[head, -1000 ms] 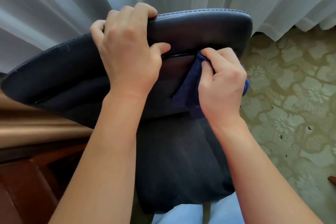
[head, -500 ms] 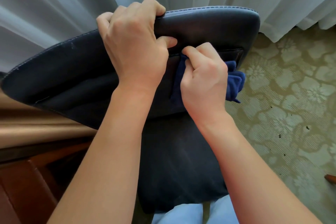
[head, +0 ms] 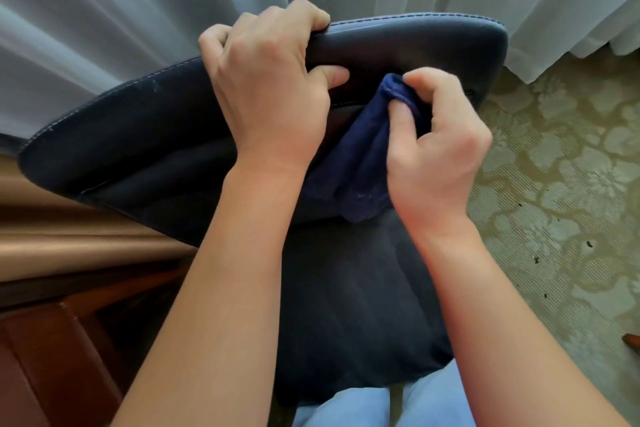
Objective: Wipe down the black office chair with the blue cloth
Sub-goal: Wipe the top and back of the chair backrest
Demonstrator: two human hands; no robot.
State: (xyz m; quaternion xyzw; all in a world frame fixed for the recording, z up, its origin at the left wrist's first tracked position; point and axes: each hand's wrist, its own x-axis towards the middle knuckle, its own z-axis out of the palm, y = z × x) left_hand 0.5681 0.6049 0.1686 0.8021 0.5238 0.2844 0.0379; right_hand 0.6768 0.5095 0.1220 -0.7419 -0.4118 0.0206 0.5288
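The black office chair (head: 131,135) fills the middle of the head view, seen from behind and above, its stitched top edge running from lower left to upper right. My left hand (head: 270,87) grips that top edge, fingers curled over the far side and thumb on the near face. My right hand (head: 433,146) pinches the dark blue cloth (head: 356,163) and presses a bunched corner into the seam just under the top pad. The rest of the cloth hangs down against the chair back, between my two wrists.
White curtains (head: 138,10) hang right behind the chair. Patterned green carpet (head: 561,184) covers the floor on the right. Brown wooden furniture (head: 52,340) stands at the lower left. My light blue trousers (head: 381,406) show at the bottom edge.
My right hand shifted right and regripped the cloth: it was bunched to the right of the hand and now hangs down below the fingers. My left hand kept its hold on the chair top.
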